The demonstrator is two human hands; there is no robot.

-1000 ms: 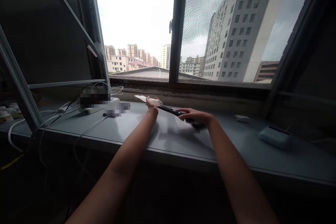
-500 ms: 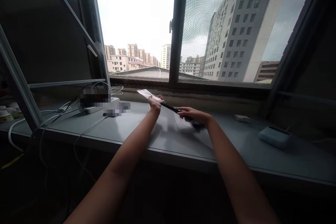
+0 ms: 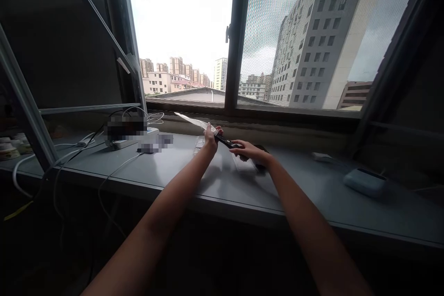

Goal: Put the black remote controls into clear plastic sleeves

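A long black remote control with small buttons is held above the table between my two hands. My left hand is closed around a clear plastic bag at its mouth, where the far end of the remote meets it; how far the remote is inside cannot be seen. My right hand grips the near end of the remote. Beneath my right hand lies another clear plastic bag, with a dark object partly hidden by the hand. More clear plastic lies behind my left wrist.
The grey table runs under a window. At left stand a white power strip, cables and a metal frame. To the right are a small white adapter and a light-blue box. Several jars stand far left.
My left hand has shifted slightly right, and the bag now shows more edge-on. My right hand has moved a little left along with the remote, whose buttons now show more plainly.
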